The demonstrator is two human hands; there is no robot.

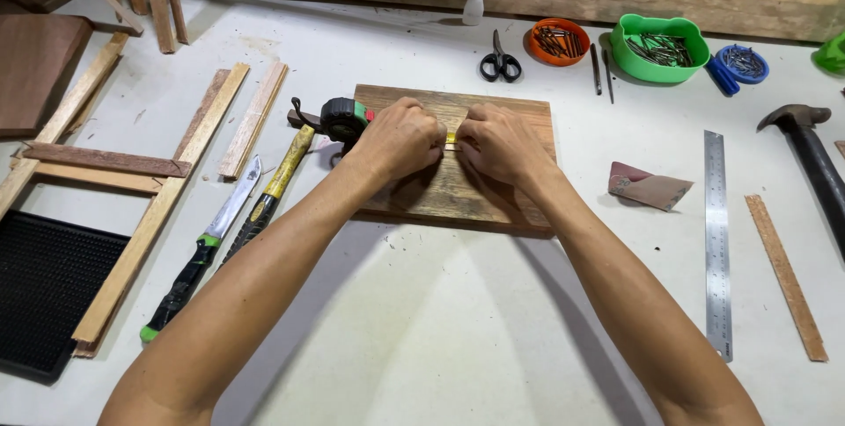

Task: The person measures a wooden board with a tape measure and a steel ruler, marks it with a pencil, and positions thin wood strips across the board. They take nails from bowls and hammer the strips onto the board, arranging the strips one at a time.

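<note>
Tape blade [451,137], yellow, runs left-right across wooden board [458,157] btwn both fists, pinched by left hand [400,137] & right hand [502,143] fingertips, equally near; tape measure case [345,118] sits just left.

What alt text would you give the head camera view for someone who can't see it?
Two bare hands, left hand and right hand, meet over a wooden board on a white workbench, pinching a yellow tape measure blade. Around it lie the tape measure case, a knife, scissors, a steel ruler and bowls of nails.
</note>
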